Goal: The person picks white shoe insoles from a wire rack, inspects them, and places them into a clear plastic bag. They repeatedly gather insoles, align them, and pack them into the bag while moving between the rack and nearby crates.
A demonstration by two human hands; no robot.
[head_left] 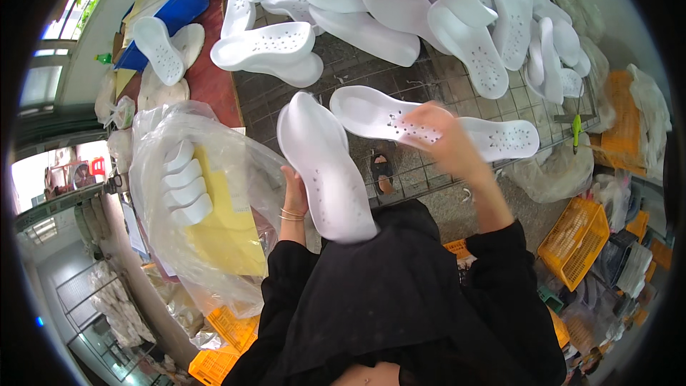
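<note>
My left hand [294, 199] grips a pair of white shoe soles [325, 171] by the left edge; they are stacked one against the other and stand tilted in front of my lap. The thumb side shows, and the other fingers are hidden behind the soles. Smeared by motion, my right hand [436, 132] is over another white shoe sole with small holes [368, 111], which lies on the wire-mesh table [421, 171]. Whether its fingers close on that sole is not clear.
Many white soles [400, 7] are heaped at the table's far side. On the left, a clear plastic bag [157, 171] holds several white pieces and yellow sheets. A blue crate [179, 0] stands far left. A green-handled tool [576, 132] and an orange crate [574, 241] are at right.
</note>
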